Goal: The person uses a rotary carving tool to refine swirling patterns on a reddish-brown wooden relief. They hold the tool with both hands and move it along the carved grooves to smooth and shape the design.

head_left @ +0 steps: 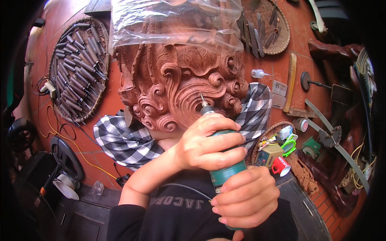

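Both hands are wrapped round a teal die grinder (pixel 228 172). My left hand (pixel 215 142) grips its front part, just behind the metal collet. Behind it, my right hand (pixel 247 197) closes round the rear of the body. The grinder's thin bit (pixel 202 97) points at a groove among the swirls of a reddish-brown wood carving (pixel 189 86); whether it touches the wood cannot be made out. Curled scrolls cover the near end of the carving. Clear plastic sheeting (pixel 173 28) covers its far part. Black-and-white checked cloth (pixel 126 138) shows on both sides of the carving.
A woven tray (pixel 105 48) of many carving chisels lies at left; another tray (pixel 281 42) holds flat blades at far right. On the right are a small bottle (pixel 259 74), wooden mallet-like stick (pixel 290 82), red mug (pixel 280 166) and green scissors (pixel 288 145). A yellow cord (pixel 80 152) crosses the tiles.
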Tool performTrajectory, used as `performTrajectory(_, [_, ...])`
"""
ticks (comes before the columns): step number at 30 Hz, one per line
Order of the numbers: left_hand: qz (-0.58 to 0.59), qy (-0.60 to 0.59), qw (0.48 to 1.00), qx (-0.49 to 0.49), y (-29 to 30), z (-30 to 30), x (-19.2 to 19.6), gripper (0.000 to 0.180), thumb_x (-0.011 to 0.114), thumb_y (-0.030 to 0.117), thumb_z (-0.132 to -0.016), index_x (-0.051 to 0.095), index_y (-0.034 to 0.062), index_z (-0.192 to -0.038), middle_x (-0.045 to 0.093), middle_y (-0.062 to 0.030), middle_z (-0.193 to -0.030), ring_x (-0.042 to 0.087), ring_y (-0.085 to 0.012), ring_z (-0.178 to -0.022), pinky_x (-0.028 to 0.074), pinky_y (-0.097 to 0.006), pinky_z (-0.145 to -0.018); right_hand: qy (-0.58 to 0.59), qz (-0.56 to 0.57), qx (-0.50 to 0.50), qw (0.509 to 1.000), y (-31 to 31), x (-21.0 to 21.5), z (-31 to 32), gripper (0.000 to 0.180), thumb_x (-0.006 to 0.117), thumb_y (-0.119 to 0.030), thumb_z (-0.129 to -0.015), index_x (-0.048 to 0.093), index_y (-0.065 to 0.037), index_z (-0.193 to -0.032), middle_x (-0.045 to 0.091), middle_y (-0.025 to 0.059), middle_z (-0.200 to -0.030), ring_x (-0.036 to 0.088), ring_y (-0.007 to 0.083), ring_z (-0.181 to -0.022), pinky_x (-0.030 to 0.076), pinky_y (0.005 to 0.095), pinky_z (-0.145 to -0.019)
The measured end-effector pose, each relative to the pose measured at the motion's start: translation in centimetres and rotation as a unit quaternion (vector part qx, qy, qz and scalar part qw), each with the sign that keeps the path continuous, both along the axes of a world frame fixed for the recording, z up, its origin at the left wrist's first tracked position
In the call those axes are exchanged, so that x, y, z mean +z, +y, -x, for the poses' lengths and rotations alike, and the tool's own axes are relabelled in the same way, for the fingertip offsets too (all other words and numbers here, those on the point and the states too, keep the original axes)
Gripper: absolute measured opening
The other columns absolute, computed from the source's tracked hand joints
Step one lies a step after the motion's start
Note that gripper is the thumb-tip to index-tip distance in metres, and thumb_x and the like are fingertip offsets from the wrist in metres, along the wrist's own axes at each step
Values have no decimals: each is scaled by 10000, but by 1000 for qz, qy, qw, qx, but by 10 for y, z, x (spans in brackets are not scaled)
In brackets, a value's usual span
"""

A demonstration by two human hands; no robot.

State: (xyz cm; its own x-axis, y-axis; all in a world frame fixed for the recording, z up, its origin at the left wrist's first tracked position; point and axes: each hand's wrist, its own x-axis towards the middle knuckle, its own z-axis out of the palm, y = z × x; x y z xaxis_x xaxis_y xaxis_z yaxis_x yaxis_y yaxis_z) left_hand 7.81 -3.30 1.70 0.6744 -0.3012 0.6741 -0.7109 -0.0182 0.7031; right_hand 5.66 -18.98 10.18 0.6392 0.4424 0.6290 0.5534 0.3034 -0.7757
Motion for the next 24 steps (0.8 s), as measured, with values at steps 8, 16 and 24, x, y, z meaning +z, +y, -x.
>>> performTrajectory(8, [4,-8,997,79,-54,-1,18,313,733,169,-753,717,123,-1062,712,-70,-996,691,-269,-909,572,-359,-698,33,-184,-62,980,-48,-13,-2,332,747,-435,-934,659,-151,-787,730,-6,-733,706,120,-680,492,273,-756])
performTrajectory(16, [-106,-32,985,135,-100,-14,16,321,692,196,-717,697,126,-1031,621,1,-894,602,-160,-772,504,-286,-660,140,-415,-86,895,-97,-55,-6,344,785,-474,-874,618,-174,-847,651,-82,-741,618,74,-723,406,295,-843])
performTrajectory(24, [-185,21,974,129,-119,-33,15,251,662,207,-756,665,114,-989,538,2,-791,578,-178,-760,482,-300,-636,226,-511,-141,817,-109,-70,-25,344,758,-473,-912,582,-178,-885,635,-56,-772,609,96,-756,414,329,-863])
